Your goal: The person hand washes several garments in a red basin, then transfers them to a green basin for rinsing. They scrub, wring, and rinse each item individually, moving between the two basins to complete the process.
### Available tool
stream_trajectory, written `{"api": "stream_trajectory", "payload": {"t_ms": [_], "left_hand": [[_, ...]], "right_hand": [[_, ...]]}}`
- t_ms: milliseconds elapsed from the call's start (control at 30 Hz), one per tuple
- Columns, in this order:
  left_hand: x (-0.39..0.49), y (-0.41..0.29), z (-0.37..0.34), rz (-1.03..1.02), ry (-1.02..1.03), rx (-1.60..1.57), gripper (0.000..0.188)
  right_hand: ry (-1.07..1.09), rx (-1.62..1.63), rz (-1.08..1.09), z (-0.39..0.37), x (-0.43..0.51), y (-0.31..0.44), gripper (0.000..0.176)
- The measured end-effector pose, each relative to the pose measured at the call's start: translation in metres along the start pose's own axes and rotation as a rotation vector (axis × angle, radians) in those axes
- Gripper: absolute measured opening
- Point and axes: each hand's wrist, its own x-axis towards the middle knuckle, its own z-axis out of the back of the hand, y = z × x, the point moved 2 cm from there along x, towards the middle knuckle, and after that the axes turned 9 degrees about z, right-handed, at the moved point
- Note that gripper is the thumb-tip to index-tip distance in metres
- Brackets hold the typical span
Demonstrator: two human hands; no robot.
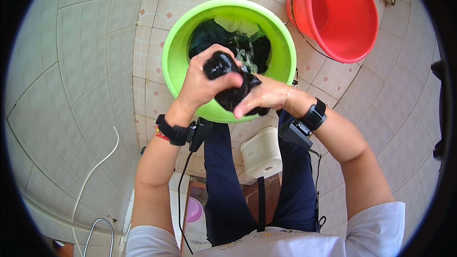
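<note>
A wet black cloth (228,94), bunched into a thick roll, is held above a lime-green plastic basin (287,51). My left hand (205,78) grips its upper left end, the thumb lying across the front. Around the lower right part, my right hand (266,94) is closed with its thumb pointing left. Water streams from the cloth into the basin. Inside lie dark soaked fabric (209,39) and a pale piece of cloth (237,25) near the far wall. My hands hide the near part of the basin's inside.
A red bucket (342,18) with a wire handle stands tilted in view at the upper right. Between my legs is a white plastic stool (262,153). Tiled walls (85,50) rise on both sides. A thin white hose (94,169) hangs at left; a pink basin (194,209) lies lower down.
</note>
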Motion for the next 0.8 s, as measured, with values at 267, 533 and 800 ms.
{"api": "stream_trajectory", "payload": {"t_ms": [267, 533, 800], "left_hand": [[0.049, 0.089, -0.005, 0.453, -0.544, 0.612, 0.026], [0.028, 0.065, -0.013, 0.622, -0.203, 0.225, 0.08], [-0.013, -0.026, -0.068, -0.303, 0.483, -0.915, 0.096]], "right_hand": [[-0.391, -1.334, -0.266, 0.031, 0.046, -0.034, 0.045], [-0.261, -0.585, -0.125, 0.016, -0.01, -0.02, 0.052], [0.511, 1.203, -0.005, -0.053, -0.065, 0.008, 0.069]]}}
